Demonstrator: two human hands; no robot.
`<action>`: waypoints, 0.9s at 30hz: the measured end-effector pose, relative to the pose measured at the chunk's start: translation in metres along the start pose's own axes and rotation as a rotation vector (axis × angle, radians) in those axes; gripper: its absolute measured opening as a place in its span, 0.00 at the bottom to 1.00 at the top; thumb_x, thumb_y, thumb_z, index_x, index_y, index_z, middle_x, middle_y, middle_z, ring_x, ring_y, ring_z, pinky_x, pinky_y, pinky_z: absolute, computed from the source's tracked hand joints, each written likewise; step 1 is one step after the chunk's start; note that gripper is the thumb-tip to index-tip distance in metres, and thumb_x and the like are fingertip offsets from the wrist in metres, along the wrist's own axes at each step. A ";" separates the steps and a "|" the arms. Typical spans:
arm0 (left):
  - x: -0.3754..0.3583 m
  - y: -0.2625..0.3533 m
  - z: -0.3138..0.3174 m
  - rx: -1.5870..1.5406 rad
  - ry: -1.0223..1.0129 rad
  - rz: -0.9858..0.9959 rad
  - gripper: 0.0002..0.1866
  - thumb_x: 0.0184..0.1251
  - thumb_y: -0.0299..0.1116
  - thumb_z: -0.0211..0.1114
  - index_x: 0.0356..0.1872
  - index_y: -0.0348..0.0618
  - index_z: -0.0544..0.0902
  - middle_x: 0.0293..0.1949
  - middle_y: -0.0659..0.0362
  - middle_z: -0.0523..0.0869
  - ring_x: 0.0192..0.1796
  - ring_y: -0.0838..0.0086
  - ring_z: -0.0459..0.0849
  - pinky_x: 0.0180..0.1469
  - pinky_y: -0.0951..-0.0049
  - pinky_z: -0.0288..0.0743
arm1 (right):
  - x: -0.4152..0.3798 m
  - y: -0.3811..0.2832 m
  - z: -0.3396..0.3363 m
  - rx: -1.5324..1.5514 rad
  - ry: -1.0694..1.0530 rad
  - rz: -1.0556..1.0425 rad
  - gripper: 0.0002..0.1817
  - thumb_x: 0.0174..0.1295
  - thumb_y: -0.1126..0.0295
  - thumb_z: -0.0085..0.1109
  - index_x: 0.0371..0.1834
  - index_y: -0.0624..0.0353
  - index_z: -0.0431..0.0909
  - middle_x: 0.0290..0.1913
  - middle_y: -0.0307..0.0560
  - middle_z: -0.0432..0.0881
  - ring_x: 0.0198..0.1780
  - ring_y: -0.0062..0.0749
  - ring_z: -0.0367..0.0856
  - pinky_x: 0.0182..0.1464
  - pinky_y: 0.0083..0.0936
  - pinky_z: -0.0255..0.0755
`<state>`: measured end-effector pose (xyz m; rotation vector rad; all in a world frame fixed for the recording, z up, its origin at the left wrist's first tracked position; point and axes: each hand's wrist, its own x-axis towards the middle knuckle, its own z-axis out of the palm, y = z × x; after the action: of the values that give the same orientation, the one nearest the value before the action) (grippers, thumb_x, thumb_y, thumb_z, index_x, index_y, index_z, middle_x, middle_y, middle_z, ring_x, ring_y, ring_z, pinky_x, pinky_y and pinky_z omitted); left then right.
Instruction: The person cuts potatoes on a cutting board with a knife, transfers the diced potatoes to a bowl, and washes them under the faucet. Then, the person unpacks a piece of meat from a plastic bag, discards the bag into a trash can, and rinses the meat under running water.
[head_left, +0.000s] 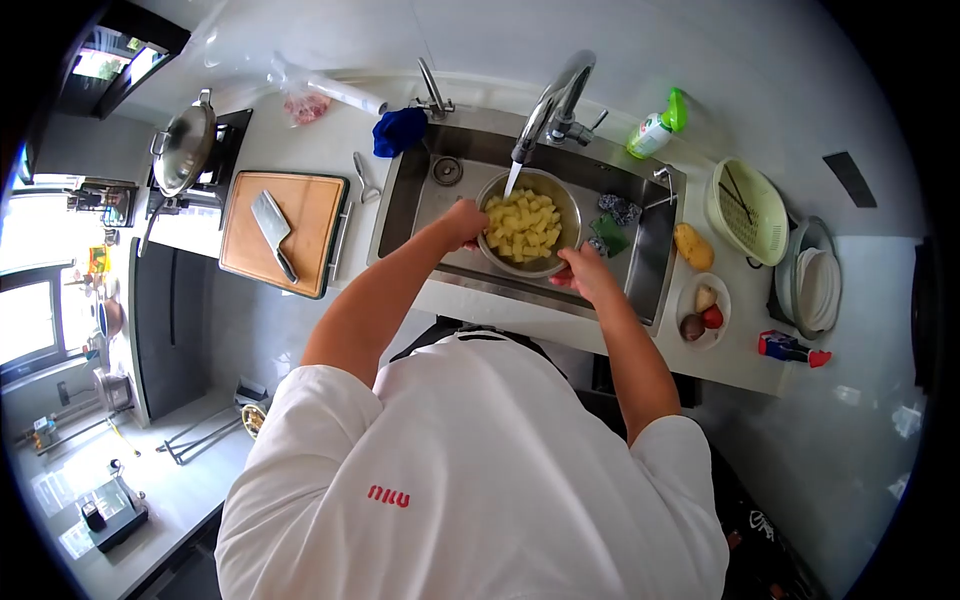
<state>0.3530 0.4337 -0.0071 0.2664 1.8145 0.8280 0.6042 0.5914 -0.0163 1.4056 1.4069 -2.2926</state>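
Observation:
A round metal bowl (572, 205) is in the sink (415, 190), under the faucet (550, 105). Pale yellow potato cubes (523, 228) fill much of it, and a stream of water (513, 180) runs down into its far left side. My left hand (462, 224) grips the bowl's left rim, with the fingertips partly hidden. At the lower right, my right hand (584, 272) has its fingers closed on the rim. Right of the bowl, a green sponge (611, 236) and steel scrubbers (619, 209) lie in the sink.
Left of the sink, a cleaver (272, 232) lies on a wooden cutting board (312, 225), beside a peeler (366, 180). On the right are a whole potato (693, 247), a plate (718, 337) of vegetables, a green colander (765, 195) and a spray bottle (657, 127). A pan (185, 150) sits on the stove.

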 end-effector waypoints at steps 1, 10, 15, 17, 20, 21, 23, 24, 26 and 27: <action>-0.003 -0.001 0.004 -0.054 0.022 0.011 0.11 0.65 0.26 0.62 0.37 0.23 0.84 0.27 0.43 0.86 0.21 0.59 0.85 0.20 0.59 0.77 | -0.006 -0.010 0.006 -0.406 0.224 -0.265 0.23 0.70 0.66 0.61 0.65 0.64 0.72 0.51 0.59 0.84 0.44 0.50 0.88 0.49 0.45 0.86; -0.038 0.020 0.033 -0.113 0.064 -0.071 0.09 0.65 0.25 0.63 0.34 0.24 0.82 0.24 0.46 0.84 0.19 0.59 0.83 0.20 0.60 0.76 | 0.027 -0.036 0.086 -1.185 0.436 -0.634 0.39 0.59 0.59 0.75 0.74 0.55 0.72 0.67 0.63 0.76 0.68 0.61 0.77 0.66 0.51 0.75; -0.022 -0.003 0.022 -0.099 0.029 -0.028 0.10 0.65 0.28 0.67 0.40 0.29 0.83 0.27 0.50 0.86 0.21 0.65 0.84 0.22 0.66 0.77 | 0.047 -0.045 0.077 -1.316 -0.135 -0.657 0.34 0.54 0.59 0.76 0.68 0.48 0.78 0.65 0.61 0.76 0.71 0.62 0.73 0.66 0.56 0.75; -0.022 -0.010 0.019 -0.129 0.034 -0.026 0.10 0.65 0.28 0.67 0.42 0.30 0.83 0.29 0.51 0.86 0.23 0.66 0.85 0.23 0.66 0.78 | 0.050 -0.044 0.068 -1.360 -0.137 -0.718 0.35 0.54 0.59 0.76 0.68 0.48 0.79 0.64 0.60 0.77 0.71 0.63 0.73 0.65 0.57 0.74; -0.028 -0.005 0.016 -0.158 0.079 -0.015 0.11 0.66 0.28 0.67 0.45 0.31 0.82 0.31 0.51 0.86 0.25 0.66 0.85 0.24 0.65 0.79 | 0.013 -0.047 0.072 -1.420 0.264 -0.781 0.36 0.53 0.59 0.77 0.68 0.47 0.78 0.65 0.59 0.77 0.71 0.63 0.73 0.65 0.55 0.75; -0.023 -0.009 0.017 -0.160 0.089 0.000 0.12 0.66 0.28 0.67 0.46 0.31 0.82 0.31 0.51 0.86 0.25 0.66 0.85 0.24 0.65 0.79 | -0.004 -0.046 0.086 -1.401 0.321 -0.658 0.36 0.53 0.60 0.77 0.69 0.47 0.78 0.66 0.59 0.77 0.71 0.61 0.73 0.65 0.54 0.76; -0.022 -0.005 0.018 -0.173 0.094 0.009 0.13 0.66 0.28 0.67 0.48 0.31 0.81 0.32 0.51 0.86 0.25 0.65 0.84 0.24 0.65 0.79 | -0.008 -0.043 0.111 -1.319 0.423 -0.487 0.35 0.52 0.64 0.77 0.67 0.48 0.79 0.69 0.58 0.76 0.71 0.59 0.73 0.65 0.53 0.77; -0.028 0.000 0.020 -0.187 0.088 -0.005 0.13 0.66 0.28 0.67 0.48 0.31 0.81 0.32 0.51 0.86 0.24 0.65 0.84 0.24 0.65 0.79 | 0.010 -0.035 0.106 -1.280 0.277 -0.519 0.35 0.52 0.63 0.77 0.67 0.48 0.79 0.70 0.58 0.74 0.72 0.59 0.73 0.65 0.53 0.77; -0.034 -0.001 0.018 -0.198 0.080 -0.019 0.14 0.66 0.28 0.66 0.49 0.31 0.80 0.32 0.50 0.86 0.24 0.65 0.84 0.24 0.65 0.79 | 0.064 -0.022 0.089 -1.183 -0.015 -0.578 0.36 0.51 0.63 0.77 0.68 0.48 0.78 0.73 0.58 0.70 0.72 0.59 0.72 0.65 0.53 0.77; -0.032 -0.006 0.014 -0.195 0.077 -0.015 0.14 0.66 0.28 0.66 0.49 0.30 0.79 0.32 0.50 0.85 0.24 0.65 0.84 0.24 0.65 0.79 | 0.067 -0.033 0.083 -1.040 -0.134 -0.597 0.36 0.50 0.62 0.77 0.66 0.48 0.79 0.72 0.57 0.71 0.72 0.59 0.73 0.66 0.50 0.77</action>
<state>0.3798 0.4175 0.0104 0.0964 1.7898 1.0085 0.4958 0.5711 -0.0332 0.5285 2.6097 -1.3074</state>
